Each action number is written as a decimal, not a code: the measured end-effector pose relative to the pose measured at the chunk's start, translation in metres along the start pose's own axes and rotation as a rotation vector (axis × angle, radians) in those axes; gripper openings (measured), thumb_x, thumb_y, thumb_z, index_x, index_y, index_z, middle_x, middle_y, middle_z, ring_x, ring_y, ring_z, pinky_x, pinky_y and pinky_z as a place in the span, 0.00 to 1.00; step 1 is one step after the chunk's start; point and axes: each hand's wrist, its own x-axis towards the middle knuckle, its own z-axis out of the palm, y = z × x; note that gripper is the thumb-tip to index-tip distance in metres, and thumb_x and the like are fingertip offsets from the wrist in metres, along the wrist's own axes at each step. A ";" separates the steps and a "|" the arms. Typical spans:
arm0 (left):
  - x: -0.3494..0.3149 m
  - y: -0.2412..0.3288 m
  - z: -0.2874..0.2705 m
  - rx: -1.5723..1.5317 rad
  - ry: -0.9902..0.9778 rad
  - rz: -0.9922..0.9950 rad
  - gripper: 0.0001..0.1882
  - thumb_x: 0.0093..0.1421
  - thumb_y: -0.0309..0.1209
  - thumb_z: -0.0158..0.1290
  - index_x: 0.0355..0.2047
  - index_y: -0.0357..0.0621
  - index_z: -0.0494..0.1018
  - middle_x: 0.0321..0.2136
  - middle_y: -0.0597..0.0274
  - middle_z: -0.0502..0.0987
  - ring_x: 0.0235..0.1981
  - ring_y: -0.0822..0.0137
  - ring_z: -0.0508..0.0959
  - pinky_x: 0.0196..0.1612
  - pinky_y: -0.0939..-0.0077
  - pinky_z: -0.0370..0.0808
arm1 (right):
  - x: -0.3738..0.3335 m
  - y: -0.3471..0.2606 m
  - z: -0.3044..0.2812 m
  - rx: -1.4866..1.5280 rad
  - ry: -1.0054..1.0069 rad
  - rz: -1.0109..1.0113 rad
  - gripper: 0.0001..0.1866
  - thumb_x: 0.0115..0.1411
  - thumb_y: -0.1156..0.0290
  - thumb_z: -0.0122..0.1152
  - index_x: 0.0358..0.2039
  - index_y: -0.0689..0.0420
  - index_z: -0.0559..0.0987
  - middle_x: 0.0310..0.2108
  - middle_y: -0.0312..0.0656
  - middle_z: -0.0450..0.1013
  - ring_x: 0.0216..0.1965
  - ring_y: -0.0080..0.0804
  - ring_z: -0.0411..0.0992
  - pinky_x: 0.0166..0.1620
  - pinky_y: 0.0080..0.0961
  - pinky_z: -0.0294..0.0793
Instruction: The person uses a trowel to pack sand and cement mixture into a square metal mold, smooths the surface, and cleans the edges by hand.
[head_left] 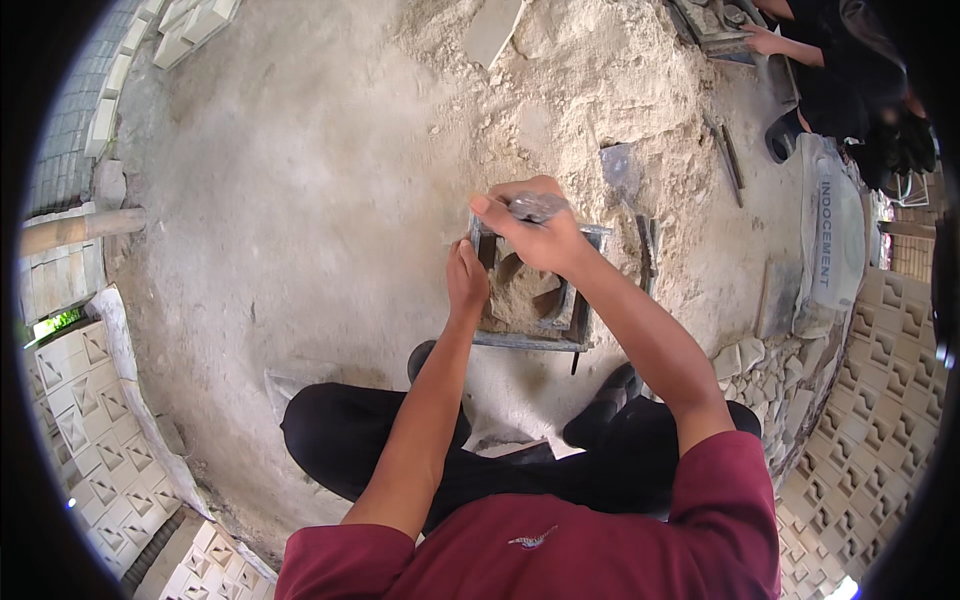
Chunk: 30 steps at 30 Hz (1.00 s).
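A square, dark metal mould (525, 342) lies on the dusty floor between my feet. Pale, sandy mix (520, 303) partly fills it, around dark curved pieces (548, 300). My left hand (467, 280) grips the mould's left side, its fingers close together along the frame. Above the far part of the mould, my right hand (535, 230) is closed round a grey, rounded lump (538, 207). The lump is blurred, so its kind cannot be made out. My right hand and wrist hide the mould's far middle.
Loose pale powder (600, 70) spreads beyond the mould, with a flat grey plate (621, 170) in it. Dark bars (725, 155) lie to the right. A white sack (832, 230) stands near stacked patterned blocks (880, 350). Another person's hand (768, 40) works at the far right.
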 end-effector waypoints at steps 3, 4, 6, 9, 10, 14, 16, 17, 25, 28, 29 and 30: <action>0.000 0.003 0.002 0.014 -0.011 -0.074 0.26 0.67 0.39 0.30 0.47 0.31 0.71 0.40 0.41 0.75 0.42 0.46 0.74 0.48 0.63 0.68 | 0.007 0.011 -0.001 0.007 -0.016 0.050 0.23 0.61 0.65 0.59 0.11 0.59 0.67 0.12 0.27 0.58 0.17 0.15 0.52 0.20 0.21 0.53; 0.000 0.001 0.001 -0.037 0.045 -0.085 0.26 0.66 0.39 0.30 0.45 0.30 0.73 0.38 0.42 0.77 0.40 0.47 0.75 0.47 0.64 0.68 | 0.010 0.010 -0.002 0.052 0.002 0.108 0.22 0.61 0.66 0.60 0.12 0.58 0.67 0.12 0.28 0.59 0.17 0.15 0.53 0.20 0.21 0.53; 0.001 -0.004 0.001 -0.091 0.105 -0.094 0.26 0.65 0.39 0.31 0.44 0.30 0.74 0.36 0.42 0.78 0.38 0.49 0.76 0.46 0.65 0.69 | 0.013 0.004 -0.005 0.170 0.035 0.133 0.21 0.60 0.67 0.60 0.12 0.57 0.67 0.12 0.28 0.59 0.16 0.15 0.54 0.20 0.20 0.54; 0.006 -0.010 0.003 -0.279 0.143 -0.187 0.27 0.65 0.39 0.31 0.42 0.30 0.76 0.35 0.43 0.79 0.37 0.51 0.77 0.45 0.65 0.70 | 0.015 0.012 -0.012 0.293 0.082 0.193 0.18 0.57 0.68 0.63 0.15 0.57 0.68 0.13 0.27 0.61 0.18 0.14 0.55 0.21 0.20 0.56; 0.006 -0.009 0.005 -0.226 0.143 -0.195 0.26 0.65 0.39 0.32 0.41 0.31 0.76 0.35 0.42 0.79 0.37 0.50 0.77 0.44 0.64 0.70 | 0.013 0.020 -0.010 0.237 0.114 0.185 0.17 0.57 0.68 0.63 0.16 0.57 0.68 0.14 0.27 0.61 0.18 0.14 0.56 0.21 0.21 0.57; 0.007 -0.006 -0.001 0.122 0.075 -0.204 0.24 0.63 0.37 0.33 0.37 0.32 0.75 0.33 0.38 0.77 0.37 0.43 0.76 0.43 0.57 0.69 | 0.012 0.011 0.001 0.187 0.192 0.176 0.14 0.57 0.70 0.62 0.17 0.58 0.70 0.15 0.28 0.63 0.19 0.15 0.57 0.22 0.21 0.58; 0.006 -0.004 0.000 0.156 0.097 -0.155 0.23 0.63 0.37 0.33 0.37 0.32 0.75 0.33 0.38 0.76 0.37 0.41 0.75 0.43 0.55 0.69 | 0.008 -0.003 0.000 0.215 0.174 0.175 0.16 0.58 0.70 0.61 0.15 0.56 0.69 0.14 0.27 0.62 0.18 0.15 0.56 0.21 0.21 0.56; 0.006 -0.003 0.001 0.192 0.116 -0.102 0.22 0.62 0.36 0.33 0.36 0.32 0.74 0.33 0.37 0.76 0.37 0.39 0.74 0.43 0.54 0.69 | 0.007 -0.005 -0.001 0.244 0.161 0.173 0.19 0.60 0.70 0.60 0.14 0.55 0.67 0.13 0.27 0.61 0.17 0.15 0.55 0.20 0.20 0.53; 0.006 -0.008 0.004 0.137 0.135 -0.103 0.22 0.61 0.36 0.34 0.37 0.33 0.74 0.34 0.36 0.76 0.38 0.37 0.74 0.43 0.52 0.69 | -0.010 0.000 -0.010 0.129 0.148 0.140 0.20 0.59 0.72 0.59 0.11 0.58 0.68 0.12 0.27 0.61 0.17 0.14 0.54 0.20 0.20 0.53; 0.005 -0.006 0.006 0.144 0.150 -0.107 0.22 0.61 0.36 0.35 0.37 0.33 0.75 0.33 0.36 0.76 0.37 0.37 0.74 0.43 0.52 0.69 | -0.018 0.013 -0.018 0.076 0.147 0.096 0.19 0.59 0.72 0.60 0.11 0.59 0.69 0.12 0.28 0.63 0.16 0.14 0.56 0.19 0.20 0.53; 0.005 -0.005 0.006 0.157 0.166 -0.116 0.22 0.60 0.36 0.35 0.36 0.33 0.75 0.32 0.36 0.76 0.37 0.37 0.74 0.42 0.52 0.69 | -0.020 0.016 -0.019 0.027 0.134 0.102 0.19 0.58 0.73 0.60 0.11 0.60 0.70 0.12 0.29 0.63 0.16 0.14 0.56 0.20 0.20 0.54; 0.004 -0.002 0.006 0.155 0.160 -0.117 0.22 0.60 0.36 0.35 0.36 0.33 0.75 0.32 0.36 0.76 0.37 0.37 0.74 0.42 0.52 0.69 | -0.022 0.012 -0.021 0.024 0.137 0.105 0.19 0.58 0.73 0.60 0.11 0.60 0.70 0.12 0.29 0.63 0.16 0.14 0.56 0.20 0.20 0.54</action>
